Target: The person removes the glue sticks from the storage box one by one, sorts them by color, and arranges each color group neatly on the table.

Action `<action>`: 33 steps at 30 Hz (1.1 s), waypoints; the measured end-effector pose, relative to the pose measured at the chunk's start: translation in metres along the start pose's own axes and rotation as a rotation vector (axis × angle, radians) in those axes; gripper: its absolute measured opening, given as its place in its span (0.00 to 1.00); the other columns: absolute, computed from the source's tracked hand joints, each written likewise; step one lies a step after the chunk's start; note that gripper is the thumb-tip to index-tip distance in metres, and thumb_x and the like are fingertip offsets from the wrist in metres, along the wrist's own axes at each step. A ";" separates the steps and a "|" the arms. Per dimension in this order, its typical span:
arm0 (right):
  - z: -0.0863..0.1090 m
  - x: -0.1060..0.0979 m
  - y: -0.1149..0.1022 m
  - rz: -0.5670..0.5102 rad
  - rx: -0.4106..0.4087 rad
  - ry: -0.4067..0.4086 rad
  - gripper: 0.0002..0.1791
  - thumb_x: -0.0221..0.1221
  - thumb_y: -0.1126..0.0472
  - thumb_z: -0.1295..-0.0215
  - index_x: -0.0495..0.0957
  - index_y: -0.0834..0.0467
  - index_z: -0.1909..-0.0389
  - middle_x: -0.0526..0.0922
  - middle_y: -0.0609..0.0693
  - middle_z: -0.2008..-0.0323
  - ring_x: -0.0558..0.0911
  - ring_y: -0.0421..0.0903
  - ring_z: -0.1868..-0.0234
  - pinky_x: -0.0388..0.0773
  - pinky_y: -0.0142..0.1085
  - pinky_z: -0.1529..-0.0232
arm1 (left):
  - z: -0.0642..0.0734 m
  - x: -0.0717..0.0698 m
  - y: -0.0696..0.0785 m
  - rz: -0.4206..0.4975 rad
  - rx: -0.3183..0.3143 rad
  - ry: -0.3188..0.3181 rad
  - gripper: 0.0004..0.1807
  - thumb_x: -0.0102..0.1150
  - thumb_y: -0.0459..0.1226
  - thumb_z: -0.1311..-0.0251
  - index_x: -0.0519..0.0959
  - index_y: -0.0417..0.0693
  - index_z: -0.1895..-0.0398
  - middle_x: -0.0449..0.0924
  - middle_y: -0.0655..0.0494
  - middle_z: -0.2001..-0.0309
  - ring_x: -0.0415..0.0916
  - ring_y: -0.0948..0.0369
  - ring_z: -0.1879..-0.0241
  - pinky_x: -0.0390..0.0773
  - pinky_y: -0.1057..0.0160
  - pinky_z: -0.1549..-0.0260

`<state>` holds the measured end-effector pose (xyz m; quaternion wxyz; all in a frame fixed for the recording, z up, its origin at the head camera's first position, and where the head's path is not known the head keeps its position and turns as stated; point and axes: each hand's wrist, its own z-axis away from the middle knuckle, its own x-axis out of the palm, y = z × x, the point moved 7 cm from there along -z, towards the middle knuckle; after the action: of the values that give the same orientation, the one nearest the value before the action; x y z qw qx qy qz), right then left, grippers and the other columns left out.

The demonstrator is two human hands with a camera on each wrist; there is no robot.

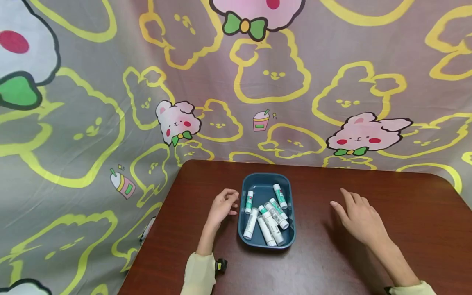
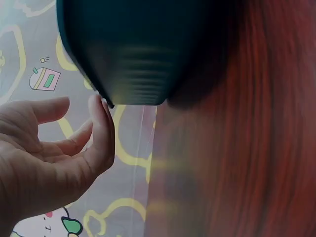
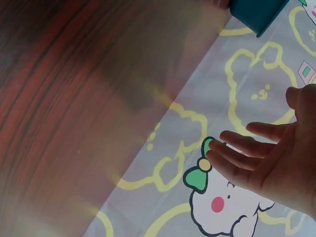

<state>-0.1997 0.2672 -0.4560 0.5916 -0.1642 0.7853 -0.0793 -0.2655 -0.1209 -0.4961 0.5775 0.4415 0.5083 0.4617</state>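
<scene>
A dark blue plastic bin (image 1: 241, 235) stands on the table with several white glue sticks (image 1: 271, 225) lying loose inside, some with green labels. One glue stick (image 1: 249, 202) leans by the left wall and another (image 1: 280, 196) lies at the upper right. My left hand (image 1: 222, 207) hovers just beside the bin's left rim, fingers loosely bent and holding nothing. In the left wrist view its fingertips come right at the rim of the bin (image 2: 133, 54). Well to the right of the bin, my right hand (image 1: 361, 219) hangs over the table with fingers spread and nothing in them.
The brown wooden table (image 1: 313, 266) has rounded far corners. Behind it and along the left hangs a grey curtain (image 1: 258, 143) printed with yellow outlines and rabbit faces. A black strap (image 1: 221, 266) with a small device sits at my left wrist.
</scene>
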 end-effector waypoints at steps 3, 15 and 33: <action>-0.001 0.000 -0.003 0.006 0.002 0.011 0.35 0.58 0.48 0.24 0.66 0.73 0.32 0.74 0.77 0.44 0.74 0.76 0.45 0.74 0.69 0.53 | -0.001 0.005 -0.005 0.029 -0.019 -0.025 0.17 0.58 0.38 0.25 0.77 0.32 0.43 0.81 0.39 0.55 0.79 0.60 0.68 0.84 0.63 0.75; -0.008 0.003 -0.023 -0.005 -0.019 0.014 0.31 0.59 0.50 0.24 0.69 0.73 0.36 0.79 0.75 0.50 0.79 0.73 0.51 0.78 0.66 0.58 | -0.004 0.006 -0.016 0.053 -0.047 -0.029 0.15 0.62 0.31 0.31 0.77 0.30 0.46 0.82 0.34 0.60 0.78 0.63 0.75 0.80 0.67 0.82; -0.030 0.004 -0.053 -0.105 0.031 0.000 0.30 0.58 0.50 0.23 0.71 0.71 0.36 0.79 0.74 0.44 0.81 0.71 0.48 0.78 0.67 0.52 | -0.014 0.012 -0.031 0.173 -0.144 -0.063 0.14 0.63 0.35 0.32 0.79 0.34 0.50 0.82 0.52 0.67 0.76 0.63 0.74 0.80 0.67 0.81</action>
<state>-0.2203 0.2146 -0.4343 0.5891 -0.1960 0.7743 -0.1226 -0.2765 -0.1145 -0.5304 0.5811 0.4555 0.4156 0.5311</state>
